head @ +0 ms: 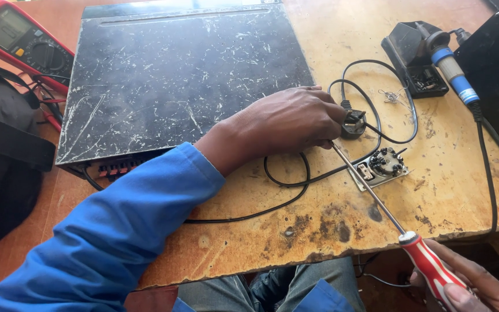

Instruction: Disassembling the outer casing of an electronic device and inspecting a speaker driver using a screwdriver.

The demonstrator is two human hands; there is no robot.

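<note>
My left hand [287, 124], in a blue sleeve, reaches across the worn wooden table [249, 242] and grips a black power plug [353, 123] on a black cable [287, 184]. At the bottom right, my right hand [475, 283] holds the red and white handle of a long screwdriver [428, 266]. Its metal shaft runs up and left, and the tip meets the plug under my left fingers. Just below the plug lies a small metal socket plate [381, 167] with a round black part on it.
A scratched black device case [174, 75] fills the table's middle back. A red multimeter [21, 40] with leads lies at the far left beside a black bag [1, 156]. A blue-handled soldering iron [451, 69] rests in its black stand [414, 55] at the right.
</note>
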